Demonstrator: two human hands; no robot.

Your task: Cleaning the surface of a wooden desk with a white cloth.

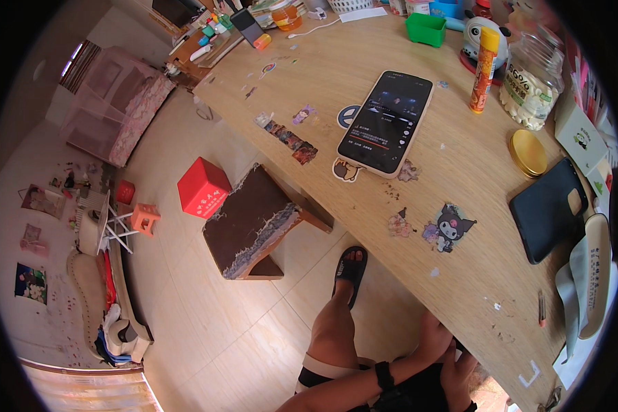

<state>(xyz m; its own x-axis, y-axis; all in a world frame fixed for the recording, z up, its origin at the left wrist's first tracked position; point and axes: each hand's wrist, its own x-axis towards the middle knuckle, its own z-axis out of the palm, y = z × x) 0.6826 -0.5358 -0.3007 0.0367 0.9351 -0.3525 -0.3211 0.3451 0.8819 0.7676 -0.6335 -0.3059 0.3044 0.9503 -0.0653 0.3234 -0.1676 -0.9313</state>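
Both hands are low in the picture, close together at the near table edge. My left hand (pixel 433 337), its forearm crossing from the lower left with a black band at the wrist, grips a small black object (pixel 459 347). My right hand (pixel 458 368) holds the same object from the other side, thumb against it. The table edge and fingers hide most of that object, so its kind cannot be told. On the wooden table (pixel 371 206) a smartphone (pixel 386 123) lies face up with its screen lit. A black phone case (pixel 548 211) lies farther right.
A golden lid (pixel 528 153), an orange-yellow tube (pixel 484 69), a clear jar of white pieces (pixel 530 87) and a green plastic box (pixel 425 30) stand or lie on the table. Below are a worn brown stool (pixel 247 216), a red box (pixel 203 188) and a sandalled foot (pixel 350 273).
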